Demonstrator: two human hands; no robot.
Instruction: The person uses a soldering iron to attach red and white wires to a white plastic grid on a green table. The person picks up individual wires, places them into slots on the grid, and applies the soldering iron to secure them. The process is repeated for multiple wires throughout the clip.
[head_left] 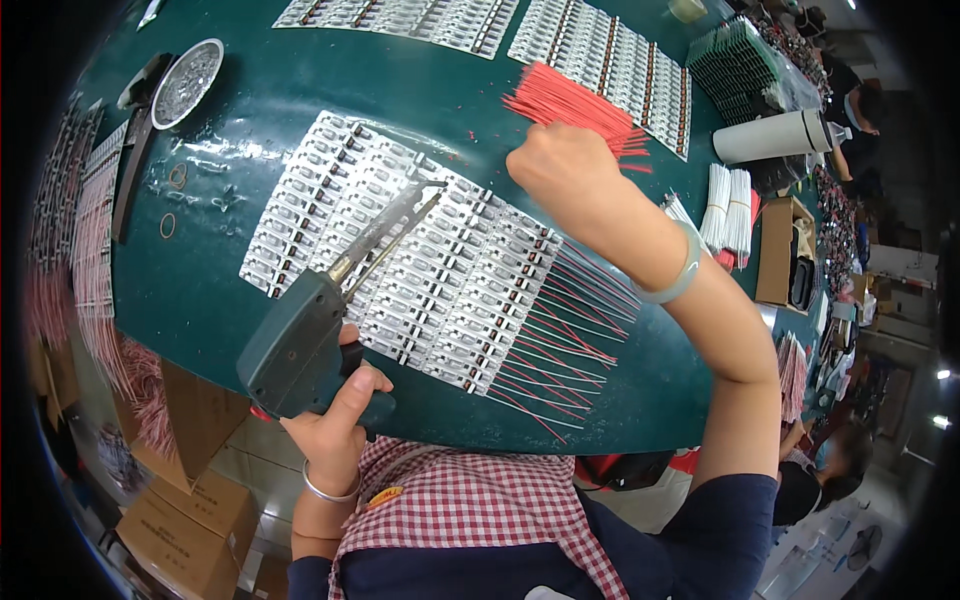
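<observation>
My left hand is wrapped round the grip of a dark green soldering gun. The gun's tip points up and right, over a white panel set with rows of small parts. From the panel's right side, red and white wires stick out over the table. My right hand is closed at the near edge of a pile of cut red wires. Its fingertips are turned away, so what they hold, if anything, is hidden.
More part panels lie along the far side. A silver dish stands at upper left, with rubber bands nearer. On the right are a white bottle, white wire bundles and a cardboard box. Other people sit farther right.
</observation>
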